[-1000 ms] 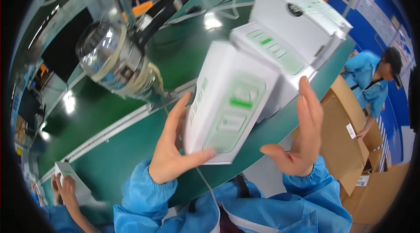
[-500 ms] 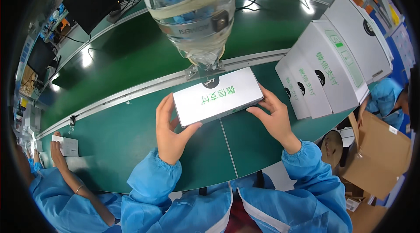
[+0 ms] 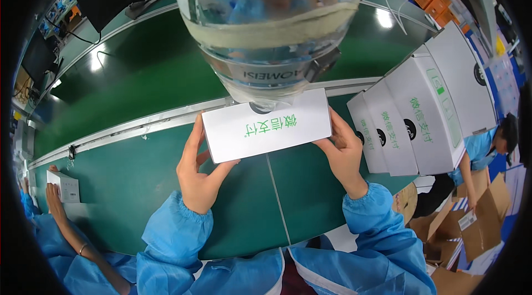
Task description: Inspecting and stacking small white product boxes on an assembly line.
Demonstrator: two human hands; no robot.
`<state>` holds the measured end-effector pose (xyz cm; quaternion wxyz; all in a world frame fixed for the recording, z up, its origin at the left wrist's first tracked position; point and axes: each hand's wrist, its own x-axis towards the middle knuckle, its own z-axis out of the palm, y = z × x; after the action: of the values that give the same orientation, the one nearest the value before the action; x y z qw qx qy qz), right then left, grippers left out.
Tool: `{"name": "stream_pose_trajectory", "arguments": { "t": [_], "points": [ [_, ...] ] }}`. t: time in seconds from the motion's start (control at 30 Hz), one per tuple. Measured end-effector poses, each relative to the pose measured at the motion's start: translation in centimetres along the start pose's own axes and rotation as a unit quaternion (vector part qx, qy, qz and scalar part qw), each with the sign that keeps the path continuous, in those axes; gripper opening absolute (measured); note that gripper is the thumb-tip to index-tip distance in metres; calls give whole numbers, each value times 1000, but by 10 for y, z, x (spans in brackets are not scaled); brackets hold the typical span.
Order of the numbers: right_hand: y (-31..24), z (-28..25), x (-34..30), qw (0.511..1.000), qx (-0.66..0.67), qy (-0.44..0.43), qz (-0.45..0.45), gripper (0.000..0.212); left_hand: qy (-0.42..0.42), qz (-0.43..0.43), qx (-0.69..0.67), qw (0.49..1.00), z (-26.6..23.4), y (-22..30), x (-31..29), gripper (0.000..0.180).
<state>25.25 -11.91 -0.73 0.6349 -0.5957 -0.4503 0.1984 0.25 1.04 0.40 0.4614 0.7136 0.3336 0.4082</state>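
Observation:
A white cardboard box (image 3: pixel 266 137) with green printing spans the gap between my two hands above the green worktable (image 3: pixel 238 212). My left hand (image 3: pixel 198 176) grips its left end, with the thumb along the near lower edge. At the right end, my right hand (image 3: pixel 344 156) holds it with the fingers behind the corner and the thumb at the near edge. Over the far edge of the box hangs a clear, rounded, plastic-wrapped device (image 3: pixel 266 34) with a pale band around it, hiding part of a dark round mark. Whether the box touches it I cannot tell.
Several white boxes (image 3: pixel 396 123) lean together at the right. Beyond the metal rail runs a green belt (image 3: pixel 133 68). A co-worker's hand (image 3: pixel 55 198) touches a small white box (image 3: pixel 67 187) at the left. At the right, another person (image 3: pixel 479 148) reaches toward open brown cartons (image 3: pixel 482 223).
The box has tilted, so its lower side face no longer shows. The clear device looks larger as the view has shifted. The person at the right has moved toward the cartons.

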Motion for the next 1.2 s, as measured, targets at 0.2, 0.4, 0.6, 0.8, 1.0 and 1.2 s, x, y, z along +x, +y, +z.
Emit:
{"name": "stream_pose_trajectory", "arguments": {
  "t": [0.2, 0.4, 0.6, 0.8, 1.0, 1.2],
  "points": [
    [3, 0, 1, 1000, -10, -8, -10, 63, -4, 2, -9, 1000, -2, 2, 1, 91],
    [3, -1, 1, 1000, -11, -4, -17, 62, -4, 12, -12, 1000, 0, 2, 2, 92],
    [2, 0, 1, 1000, -5, -3, -17, 61, 1, 6, -5, 1000, 2, 3, 2, 91],
    [-1, -1, 0, 1000, 2, -1, 3, 61, -4, 1, -14, 1000, 3, 5, 3, 91],
    [-6, 3, 0, 1000, -6, 6, -8, 60, -9, -2, -46, 999, 1, -1, 4, 91],
    [-5, 2, 0, 1000, -18, 11, -15, 60, -9, -3, -52, 999, 1, 0, 5, 92]
  ]
}}
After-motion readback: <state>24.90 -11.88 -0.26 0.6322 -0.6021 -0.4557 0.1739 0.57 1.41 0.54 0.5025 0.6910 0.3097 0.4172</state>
